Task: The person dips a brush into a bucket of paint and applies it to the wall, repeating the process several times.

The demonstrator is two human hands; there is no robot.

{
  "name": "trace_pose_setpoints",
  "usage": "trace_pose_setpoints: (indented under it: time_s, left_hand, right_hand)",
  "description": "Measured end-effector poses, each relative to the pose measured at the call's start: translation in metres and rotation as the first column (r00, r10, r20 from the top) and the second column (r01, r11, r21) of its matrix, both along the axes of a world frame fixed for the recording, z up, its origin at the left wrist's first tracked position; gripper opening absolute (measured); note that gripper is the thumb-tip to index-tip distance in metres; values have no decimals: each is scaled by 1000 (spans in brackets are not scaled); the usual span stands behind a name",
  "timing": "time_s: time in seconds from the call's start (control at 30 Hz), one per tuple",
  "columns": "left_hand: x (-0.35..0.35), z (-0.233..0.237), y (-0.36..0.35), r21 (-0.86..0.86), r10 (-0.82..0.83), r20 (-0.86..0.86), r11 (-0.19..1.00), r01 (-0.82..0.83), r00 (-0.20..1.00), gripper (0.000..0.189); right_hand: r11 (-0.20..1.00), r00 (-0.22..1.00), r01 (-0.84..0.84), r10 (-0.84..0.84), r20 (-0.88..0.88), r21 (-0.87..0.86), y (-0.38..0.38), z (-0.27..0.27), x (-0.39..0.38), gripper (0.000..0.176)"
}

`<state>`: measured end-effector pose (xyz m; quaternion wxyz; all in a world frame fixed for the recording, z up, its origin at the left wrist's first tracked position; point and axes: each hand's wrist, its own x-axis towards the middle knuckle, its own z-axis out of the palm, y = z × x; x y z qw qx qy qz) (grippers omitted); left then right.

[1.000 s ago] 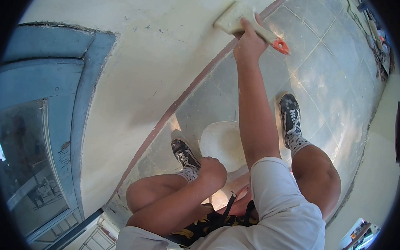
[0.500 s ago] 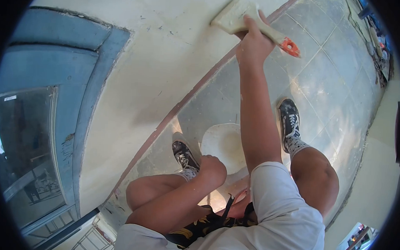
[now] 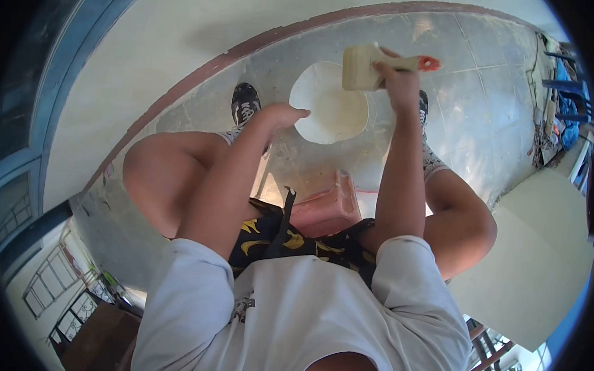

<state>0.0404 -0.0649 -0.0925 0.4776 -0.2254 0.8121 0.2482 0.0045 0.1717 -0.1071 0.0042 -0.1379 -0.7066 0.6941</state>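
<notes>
My right hand is closed around the handle of a wide paintbrush with pale, paint-coated bristles and a red handle end. The brush is held at the right edge of a round white bucket on the floor, with pale paint inside. At the bucket's left rim is my left hand, its thumb laid over the edge; the other fingers are mostly hidden. Between my legs stands a pink plastic stool, partly covered by my clothing.
A cream wall with a reddish-brown base strip curves around the front and left. The blue frame is at far left. Grey floor tiles stretch right, towards piled clutter and blue objects. A pale board stands at right.
The paintbrush has come away from the wall and down to the bucket in my right hand. My left hand has reached forward from beside my knee to the bucket rim. The view has turned.
</notes>
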Motion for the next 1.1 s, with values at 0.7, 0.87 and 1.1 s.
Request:
trace_pose_setpoints:
  time_s: [0.7,0.87,1.1]
  left_hand:
    - [111,-160,21,568,636,117,587,-577,762,21]
    - [120,-168,24,558,644,75,606,-567,761,23]
    - [131,-182,24,525,614,20,665,-531,789,25]
  right_hand:
    - [858,991,129,-125,-41,497,-92,-137,112,40]
    - [808,986,160,-102,-132,567,-96,-130,113,40]
    - [819,993,28,-87,76,573,-98,-116,116,40]
